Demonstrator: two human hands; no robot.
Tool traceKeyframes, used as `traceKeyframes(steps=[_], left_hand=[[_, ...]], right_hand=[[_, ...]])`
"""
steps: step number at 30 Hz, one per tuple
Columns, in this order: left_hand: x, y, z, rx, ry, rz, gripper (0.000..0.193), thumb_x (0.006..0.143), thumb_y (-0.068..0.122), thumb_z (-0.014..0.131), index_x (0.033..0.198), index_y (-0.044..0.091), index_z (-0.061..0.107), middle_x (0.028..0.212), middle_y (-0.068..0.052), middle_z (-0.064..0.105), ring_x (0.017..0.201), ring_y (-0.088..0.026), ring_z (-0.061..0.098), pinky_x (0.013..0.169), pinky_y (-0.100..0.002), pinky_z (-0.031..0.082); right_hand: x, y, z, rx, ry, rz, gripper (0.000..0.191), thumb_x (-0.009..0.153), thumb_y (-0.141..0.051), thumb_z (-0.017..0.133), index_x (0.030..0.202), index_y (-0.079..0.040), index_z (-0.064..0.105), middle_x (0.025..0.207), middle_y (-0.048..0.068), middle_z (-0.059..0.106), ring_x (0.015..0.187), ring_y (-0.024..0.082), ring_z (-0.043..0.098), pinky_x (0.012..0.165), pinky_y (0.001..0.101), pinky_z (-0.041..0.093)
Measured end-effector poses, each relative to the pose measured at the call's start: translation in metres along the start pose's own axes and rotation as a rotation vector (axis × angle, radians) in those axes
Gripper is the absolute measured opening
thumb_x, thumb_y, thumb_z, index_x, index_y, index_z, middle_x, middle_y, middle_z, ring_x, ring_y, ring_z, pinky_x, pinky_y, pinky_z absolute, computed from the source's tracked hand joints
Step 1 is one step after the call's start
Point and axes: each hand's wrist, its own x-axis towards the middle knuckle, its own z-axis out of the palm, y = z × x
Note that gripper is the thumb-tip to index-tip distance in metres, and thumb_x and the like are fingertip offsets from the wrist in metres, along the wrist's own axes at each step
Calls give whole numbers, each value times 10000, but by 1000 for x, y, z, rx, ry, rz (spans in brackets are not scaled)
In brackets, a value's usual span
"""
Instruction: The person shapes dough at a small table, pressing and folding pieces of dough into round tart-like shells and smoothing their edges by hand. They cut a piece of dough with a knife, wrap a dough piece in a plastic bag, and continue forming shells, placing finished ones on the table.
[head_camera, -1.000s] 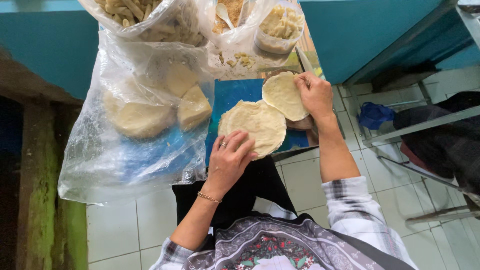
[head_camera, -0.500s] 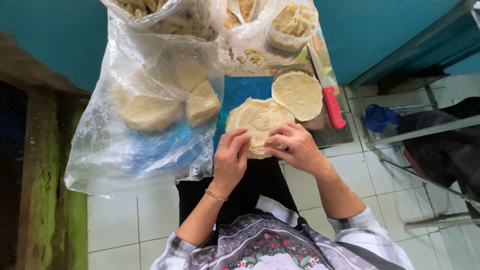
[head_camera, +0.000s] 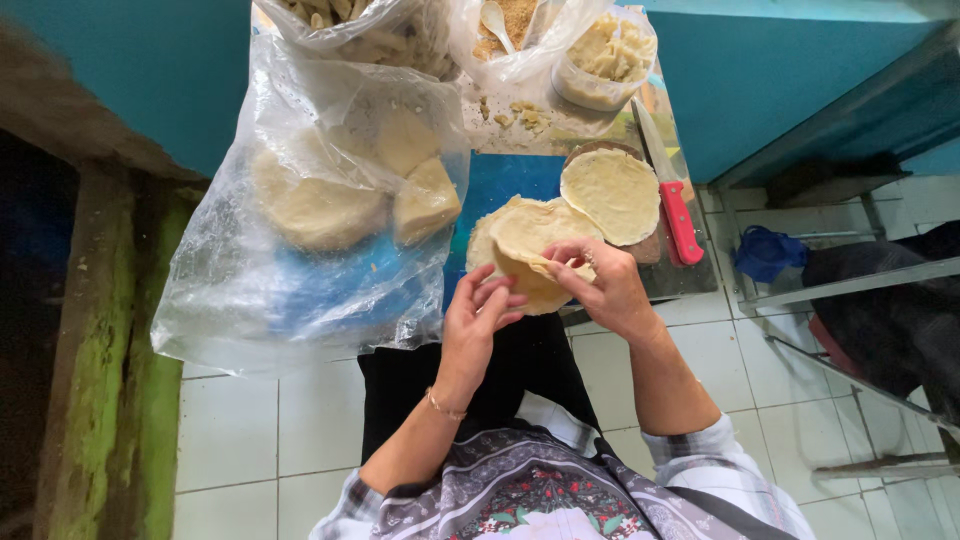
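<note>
The right hand (head_camera: 608, 290) pinches the near edge of a thin round dough sheet (head_camera: 525, 250), its grip closed on that edge and lifting it off another sheet beneath, while the left hand (head_camera: 478, 318) comes up under the lifted flap with its fingers loosely together, touching the edge; whether they actually clamp it I cannot tell from this angle. The stack sits at the front edge of the blue desk (head_camera: 500, 180), just beside a second dough round (head_camera: 612, 193) that lies on a small board, with a red-handled knife (head_camera: 668, 195) along its right side. The sheet looks soft and thin, so it could tear or stretch if pulled by one edge alone, and it may stick to the layer below and drag it off the front of the desk. A large clear plastic bag (head_camera: 300, 240) holding pale dough pieces hangs over the left of the desk, and smaller bags and a tub of food (head_camera: 605, 55) stand at the back. The wall is teal, the floor white tile, with a dark wooden post on the left and a metal frame on the right
</note>
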Motion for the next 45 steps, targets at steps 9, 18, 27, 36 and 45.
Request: traceKeyframes(steps=[9, 18, 27, 36, 45], left_hand=[[12, -15, -13, 145, 21, 208, 223, 975, 92, 691, 1155, -11, 611, 1061, -65, 673, 920, -110, 653, 787, -272, 589], [10, -22, -16, 63, -19, 222, 214, 979, 77, 692, 1163, 2, 612, 1049, -44, 664, 944, -93, 642, 816, -260, 589], [7, -28, -15, 74, -13, 260, 228, 967, 22, 698, 1163, 13, 581, 1070, -46, 664, 959, -88, 643, 845, -250, 566], [6, -35, -18, 25, 15, 224, 218, 957, -11, 688, 1145, 18, 583, 1036, -46, 671, 926, -89, 646, 832, -251, 569], [11, -18, 1, 19, -188, 290, 185, 978, -29, 675, 1148, 24, 624, 1087, -17, 674, 1017, -83, 647, 903, -253, 543]], right_hand=[[-13, -2, 33, 84, -51, -60, 90, 909, -42, 736, 990, -14, 708, 1096, 99, 744, 937, 179, 736, 810, 304, 591], [-15, 6, 39, 33, -22, 18, 103, 892, -62, 764, 951, 1, 708, 1034, 82, 731, 881, 152, 710, 769, 280, 570], [-18, 19, 44, 259, 1, 125, 81, 914, -64, 751, 950, 5, 730, 1049, 70, 707, 952, 134, 664, 835, 271, 544], [-21, 30, 44, 516, 44, 293, 97, 987, -89, 685, 1043, -13, 661, 1033, 28, 699, 921, 73, 646, 829, 234, 536], [-11, 26, 40, 300, 20, 164, 258, 878, -74, 803, 1054, -28, 620, 950, 1, 619, 827, 63, 567, 694, 245, 487]])
